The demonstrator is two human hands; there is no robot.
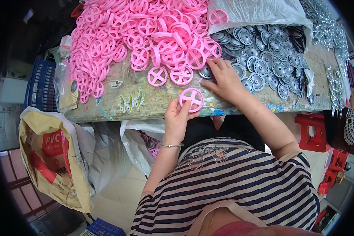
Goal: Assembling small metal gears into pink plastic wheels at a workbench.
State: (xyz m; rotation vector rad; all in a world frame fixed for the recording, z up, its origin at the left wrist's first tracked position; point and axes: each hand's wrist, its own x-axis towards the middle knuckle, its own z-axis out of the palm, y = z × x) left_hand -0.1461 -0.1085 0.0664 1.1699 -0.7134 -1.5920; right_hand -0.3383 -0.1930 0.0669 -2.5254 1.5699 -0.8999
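Observation:
My left hand pinches a pink plastic wheel with four spokes, holding it by its lower rim just off the table's near edge. To the right, my right hand reaches over the table with thumb and fingers apart. Between them lies a grey round disc, partly hidden by the hand; the fingertips are at its edge. Beyond my hands, a large heap of pink wheels covers the table's far left and middle. Many similar grey discs are piled right of my right hand.
A white plastic sack lies behind the grey discs. Silver tinsel strands hang over the worn table at right. An open paper sack stands at lower left. A red stool is at right, near another person's patterned sleeve.

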